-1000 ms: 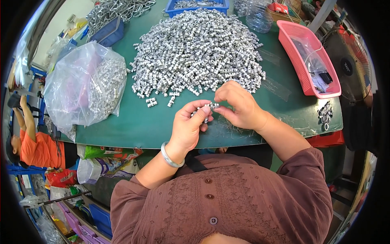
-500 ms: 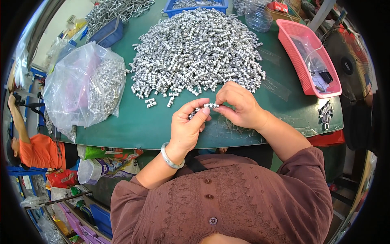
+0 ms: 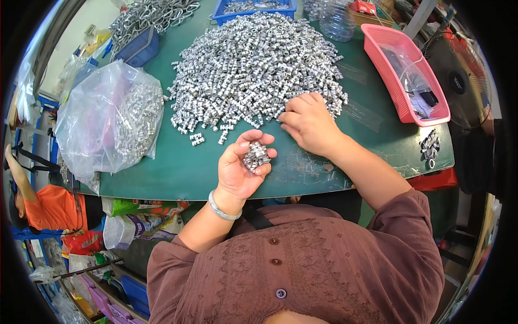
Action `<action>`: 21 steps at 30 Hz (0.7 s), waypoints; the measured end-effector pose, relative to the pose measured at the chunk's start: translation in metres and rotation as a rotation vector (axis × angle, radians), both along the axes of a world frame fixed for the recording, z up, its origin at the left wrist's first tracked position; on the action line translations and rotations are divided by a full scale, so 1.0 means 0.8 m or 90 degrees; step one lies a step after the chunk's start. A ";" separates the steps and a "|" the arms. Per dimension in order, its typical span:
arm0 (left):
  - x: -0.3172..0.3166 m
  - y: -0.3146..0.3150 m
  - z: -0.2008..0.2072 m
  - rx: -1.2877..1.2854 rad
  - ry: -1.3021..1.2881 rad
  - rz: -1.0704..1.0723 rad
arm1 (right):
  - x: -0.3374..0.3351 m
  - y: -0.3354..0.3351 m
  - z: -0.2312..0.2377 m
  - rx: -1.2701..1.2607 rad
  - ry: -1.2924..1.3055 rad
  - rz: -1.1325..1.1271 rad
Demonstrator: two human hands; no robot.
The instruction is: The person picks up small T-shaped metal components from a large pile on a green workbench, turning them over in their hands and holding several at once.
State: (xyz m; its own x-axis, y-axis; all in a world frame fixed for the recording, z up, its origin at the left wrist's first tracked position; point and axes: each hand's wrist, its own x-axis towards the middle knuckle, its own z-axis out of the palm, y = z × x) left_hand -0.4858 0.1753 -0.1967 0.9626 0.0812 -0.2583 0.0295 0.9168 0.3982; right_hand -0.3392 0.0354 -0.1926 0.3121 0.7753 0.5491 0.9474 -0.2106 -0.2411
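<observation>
A large heap of small silver ribbed metal parts [image 3: 253, 70] covers the middle of the green table [image 3: 216, 167]. My left hand [image 3: 236, 171], palm up with fingers curled, cups a cluster of the same silver metal parts [image 3: 256, 156] near the table's front edge. Over the heap's near right edge is my right hand [image 3: 312, 125], its fingers bent and drawn together; the fingertips hide whatever is between them. Between the left hand and the heap lie a few loose metal parts [image 3: 197, 139].
A clear plastic bag [image 3: 89, 116] of similar parts stands left. Behind it are a blue bin [image 3: 141, 47] and metal rings [image 3: 154, 19]. At the back sits a blue tray [image 3: 253, 12]. On the right are a pink basket [image 3: 402, 75], a fan [image 3: 458, 83] and dark parts [image 3: 430, 150].
My hands have come apart. The right moved up to the heap's edge, leaving the short row of parts it was pinching with the left. The left has turned palm up, showing its cluster.
</observation>
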 end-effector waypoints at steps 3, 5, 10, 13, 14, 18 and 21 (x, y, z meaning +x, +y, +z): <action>-0.003 0.001 -0.001 -0.001 0.017 0.006 | -0.007 0.007 -0.001 -0.056 -0.030 -0.021; -0.004 0.002 -0.005 -0.002 -0.021 -0.001 | -0.007 0.007 0.001 -0.078 -0.023 -0.008; -0.006 0.006 -0.003 0.060 0.013 0.012 | -0.002 -0.006 0.009 -0.085 0.060 0.023; -0.006 0.007 -0.002 0.072 0.031 0.019 | -0.003 -0.005 0.010 -0.106 0.073 -0.017; -0.006 0.007 -0.003 0.075 0.037 0.024 | -0.005 -0.003 0.011 -0.105 0.037 -0.043; -0.005 0.005 -0.005 0.081 0.042 0.030 | -0.011 -0.005 0.013 -0.135 -0.027 -0.093; -0.005 0.003 -0.004 0.098 0.038 0.025 | -0.009 -0.009 0.009 -0.125 0.008 -0.077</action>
State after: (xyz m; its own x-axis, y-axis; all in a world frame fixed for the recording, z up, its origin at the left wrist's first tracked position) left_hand -0.4894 0.1780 -0.2002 0.9412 0.1617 -0.2966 0.0223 0.8464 0.5321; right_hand -0.3462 0.0285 -0.1857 0.4158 0.8229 0.3873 0.9092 -0.3671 -0.1963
